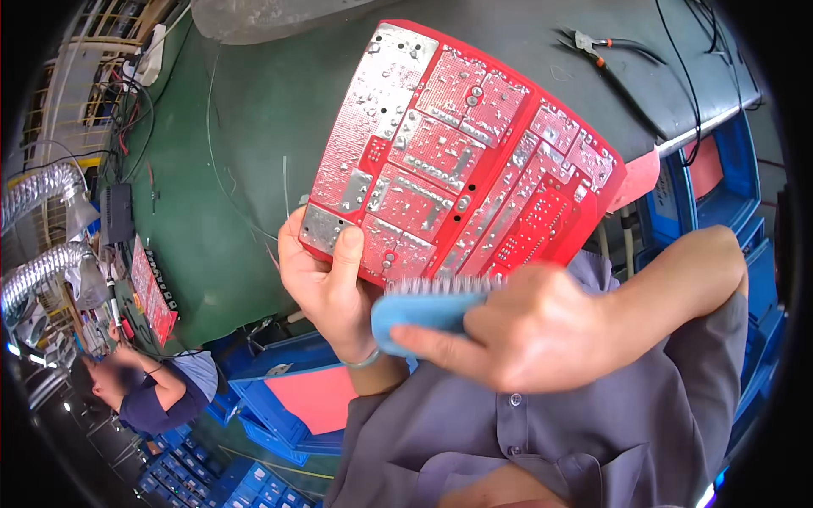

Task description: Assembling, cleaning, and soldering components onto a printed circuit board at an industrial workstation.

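The left hand pinches the stiff, light red circuit board by its lower corner, while the right hand, clamped on a blue brush, works just beside that grip.

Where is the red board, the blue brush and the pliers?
red circuit board (461, 152), head view, on its soldered middle.
blue brush (423, 309), head view, on its blue back below the bristles.
pliers (593, 46), head view, on the joint near the jaws.

Green workbench w/ cutters at far edge; blue bins below; silver duct hoses at left; co-worker nearby.
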Demonstrator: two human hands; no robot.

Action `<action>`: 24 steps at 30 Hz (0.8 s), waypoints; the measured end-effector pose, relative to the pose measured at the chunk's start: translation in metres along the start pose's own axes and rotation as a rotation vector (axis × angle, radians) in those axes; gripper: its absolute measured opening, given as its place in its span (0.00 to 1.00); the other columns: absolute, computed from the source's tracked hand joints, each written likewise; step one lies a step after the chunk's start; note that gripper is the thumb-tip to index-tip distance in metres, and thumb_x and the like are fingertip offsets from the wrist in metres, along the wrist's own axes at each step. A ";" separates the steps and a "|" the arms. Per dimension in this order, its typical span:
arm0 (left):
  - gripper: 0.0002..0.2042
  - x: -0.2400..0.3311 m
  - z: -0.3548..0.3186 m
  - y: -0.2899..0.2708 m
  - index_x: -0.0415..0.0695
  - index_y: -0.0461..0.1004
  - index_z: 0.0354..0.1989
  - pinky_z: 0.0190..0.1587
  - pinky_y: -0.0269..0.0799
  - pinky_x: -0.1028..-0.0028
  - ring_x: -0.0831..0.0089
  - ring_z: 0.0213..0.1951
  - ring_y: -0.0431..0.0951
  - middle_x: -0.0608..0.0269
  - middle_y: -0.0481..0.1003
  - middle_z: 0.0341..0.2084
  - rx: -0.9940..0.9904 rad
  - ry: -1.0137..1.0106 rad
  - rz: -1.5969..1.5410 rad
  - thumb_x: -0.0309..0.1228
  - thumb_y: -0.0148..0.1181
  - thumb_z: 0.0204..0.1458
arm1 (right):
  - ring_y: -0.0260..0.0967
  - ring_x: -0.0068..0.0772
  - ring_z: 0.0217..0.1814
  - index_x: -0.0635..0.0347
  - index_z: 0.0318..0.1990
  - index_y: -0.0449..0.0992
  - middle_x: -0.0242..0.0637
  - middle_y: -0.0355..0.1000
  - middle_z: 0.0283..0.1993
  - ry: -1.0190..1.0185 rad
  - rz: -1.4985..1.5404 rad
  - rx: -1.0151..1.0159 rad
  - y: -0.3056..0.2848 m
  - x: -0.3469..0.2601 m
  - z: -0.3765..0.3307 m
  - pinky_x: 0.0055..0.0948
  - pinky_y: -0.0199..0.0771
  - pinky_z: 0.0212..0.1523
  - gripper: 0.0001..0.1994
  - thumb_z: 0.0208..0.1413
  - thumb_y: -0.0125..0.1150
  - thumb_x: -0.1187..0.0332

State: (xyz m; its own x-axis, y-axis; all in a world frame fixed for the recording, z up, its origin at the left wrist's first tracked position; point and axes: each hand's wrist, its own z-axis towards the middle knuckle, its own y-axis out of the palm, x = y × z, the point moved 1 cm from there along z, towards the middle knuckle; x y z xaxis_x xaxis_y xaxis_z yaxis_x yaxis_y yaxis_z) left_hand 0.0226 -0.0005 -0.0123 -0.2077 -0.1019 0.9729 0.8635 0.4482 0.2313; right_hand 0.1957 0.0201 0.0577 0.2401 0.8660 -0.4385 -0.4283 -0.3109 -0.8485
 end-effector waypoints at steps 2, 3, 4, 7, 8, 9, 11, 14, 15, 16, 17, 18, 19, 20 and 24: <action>0.16 -0.001 -0.005 -0.003 0.33 0.63 0.41 0.42 0.65 0.78 0.79 0.35 0.70 0.60 0.71 0.33 0.003 0.063 0.066 0.23 0.60 0.44 | 0.68 0.25 0.18 0.51 0.50 0.69 0.36 0.68 0.23 0.223 -0.231 -0.228 -0.030 0.035 -0.010 0.27 0.71 0.24 0.25 0.38 0.58 0.71; 0.15 0.002 -0.009 -0.003 0.33 0.64 0.40 0.42 0.65 0.78 0.79 0.35 0.70 0.60 0.71 0.33 0.047 0.053 0.060 0.22 0.59 0.45 | 0.72 0.32 0.26 0.54 0.52 0.67 0.44 0.72 0.38 0.449 -0.133 0.002 -0.052 0.067 -0.012 0.27 0.72 0.28 0.24 0.43 0.60 0.68; 0.15 -0.005 -0.006 -0.009 0.33 0.64 0.41 0.42 0.65 0.78 0.79 0.35 0.70 0.60 0.71 0.33 0.069 0.023 0.010 0.22 0.59 0.45 | 0.73 0.38 0.29 0.55 0.53 0.65 0.48 0.70 0.44 0.783 0.035 0.170 -0.059 0.096 -0.007 0.29 0.72 0.31 0.25 0.44 0.61 0.66; 0.15 -0.006 -0.014 -0.007 0.33 0.64 0.41 0.42 0.65 0.78 0.79 0.35 0.70 0.60 0.71 0.34 0.114 0.022 -0.033 0.22 0.58 0.46 | 0.69 0.47 0.40 0.58 0.53 0.64 0.53 0.69 0.42 1.001 -0.361 0.164 -0.099 0.130 -0.006 0.33 0.69 0.43 0.29 0.37 0.62 0.69; 0.14 -0.006 -0.018 -0.006 0.33 0.64 0.41 0.43 0.65 0.78 0.79 0.35 0.70 0.60 0.71 0.34 0.107 0.004 -0.039 0.23 0.58 0.46 | 0.69 0.47 0.40 0.58 0.53 0.64 0.53 0.69 0.42 0.990 -0.369 0.162 -0.100 0.149 -0.020 0.33 0.69 0.43 0.29 0.37 0.62 0.69; 0.14 -0.006 -0.019 -0.002 0.33 0.64 0.41 0.43 0.65 0.78 0.79 0.36 0.70 0.60 0.71 0.34 0.095 -0.006 -0.077 0.23 0.57 0.47 | 0.69 0.47 0.37 0.55 0.53 0.65 0.52 0.70 0.39 0.737 -0.578 0.218 -0.105 0.179 -0.047 0.33 0.69 0.41 0.29 0.37 0.63 0.70; 0.13 -0.008 -0.021 0.001 0.33 0.64 0.41 0.42 0.66 0.78 0.78 0.35 0.71 0.59 0.71 0.34 0.102 -0.022 -0.076 0.24 0.56 0.48 | 0.69 0.48 0.34 0.52 0.52 0.66 0.51 0.71 0.36 0.466 -0.762 0.248 -0.110 0.190 -0.060 0.32 0.70 0.39 0.28 0.37 0.63 0.70; 0.12 -0.004 -0.036 -0.001 0.34 0.64 0.42 0.41 0.68 0.77 0.77 0.35 0.72 0.58 0.71 0.34 0.175 -0.068 -0.180 0.25 0.53 0.50 | 0.62 0.46 0.54 0.55 0.57 0.61 0.47 0.57 0.58 0.344 -0.886 0.360 -0.105 0.210 -0.080 0.34 0.63 0.50 0.31 0.43 0.63 0.61; 0.12 -0.004 -0.040 0.000 0.34 0.64 0.42 0.41 0.68 0.77 0.77 0.35 0.72 0.58 0.71 0.34 0.202 -0.065 -0.177 0.25 0.53 0.50 | 0.56 0.47 0.58 0.55 0.58 0.59 0.48 0.53 0.60 0.375 -0.726 0.262 -0.098 0.208 -0.092 0.36 0.59 0.53 0.34 0.42 0.63 0.58; 0.12 -0.004 -0.043 0.001 0.34 0.64 0.42 0.40 0.68 0.77 0.77 0.34 0.72 0.58 0.71 0.35 0.238 -0.050 -0.157 0.25 0.52 0.51 | 0.51 0.48 0.62 0.55 0.59 0.57 0.48 0.50 0.61 0.402 -0.566 0.162 -0.092 0.194 -0.103 0.38 0.55 0.56 0.36 0.41 0.63 0.54; 0.12 -0.002 -0.045 0.003 0.34 0.64 0.42 0.40 0.69 0.76 0.77 0.34 0.72 0.58 0.71 0.35 0.265 -0.037 -0.136 0.26 0.52 0.52 | 0.51 0.51 0.60 0.54 0.60 0.56 0.49 0.52 0.60 0.377 -0.437 0.085 -0.085 0.179 -0.106 0.39 0.53 0.58 0.36 0.43 0.60 0.52; 0.11 -0.001 -0.045 0.004 0.35 0.64 0.42 0.40 0.68 0.76 0.77 0.35 0.72 0.58 0.71 0.35 0.270 -0.040 -0.157 0.25 0.51 0.52 | 0.51 0.51 0.60 0.55 0.60 0.55 0.48 0.52 0.60 0.427 -0.513 0.009 -0.081 0.176 -0.117 0.39 0.51 0.59 0.35 0.44 0.59 0.53; 0.11 -0.002 -0.045 0.006 0.35 0.64 0.42 0.40 0.68 0.76 0.77 0.35 0.72 0.58 0.71 0.35 0.281 -0.037 -0.156 0.25 0.51 0.52 | 0.51 0.51 0.60 0.55 0.61 0.54 0.48 0.52 0.60 0.476 -0.591 -0.065 -0.079 0.176 -0.124 0.39 0.50 0.60 0.35 0.45 0.57 0.54; 0.11 -0.002 -0.045 0.009 0.35 0.64 0.42 0.41 0.68 0.76 0.77 0.35 0.72 0.58 0.71 0.35 0.308 -0.010 -0.154 0.25 0.51 0.52 | 0.51 0.51 0.60 0.55 0.61 0.54 0.48 0.52 0.60 0.466 -0.582 -0.063 -0.081 0.177 -0.124 0.39 0.50 0.60 0.35 0.45 0.57 0.54; 0.12 -0.004 -0.050 0.030 0.36 0.62 0.44 0.41 0.67 0.77 0.77 0.36 0.71 0.60 0.70 0.34 0.355 -0.001 -0.205 0.25 0.51 0.52 | 0.56 0.46 0.55 0.57 0.59 0.56 0.46 0.57 0.54 0.533 -0.446 -0.053 -0.087 0.178 -0.121 0.34 0.54 0.56 0.28 0.50 0.52 0.63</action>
State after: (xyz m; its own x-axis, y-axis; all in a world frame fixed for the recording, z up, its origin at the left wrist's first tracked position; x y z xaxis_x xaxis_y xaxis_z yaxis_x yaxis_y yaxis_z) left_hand 0.0720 -0.0313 -0.0088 -0.3599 -0.2197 0.9067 0.5922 0.6972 0.4040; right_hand 0.3804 0.1536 0.0175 0.7842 0.6089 -0.1190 -0.1495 -0.0006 -0.9888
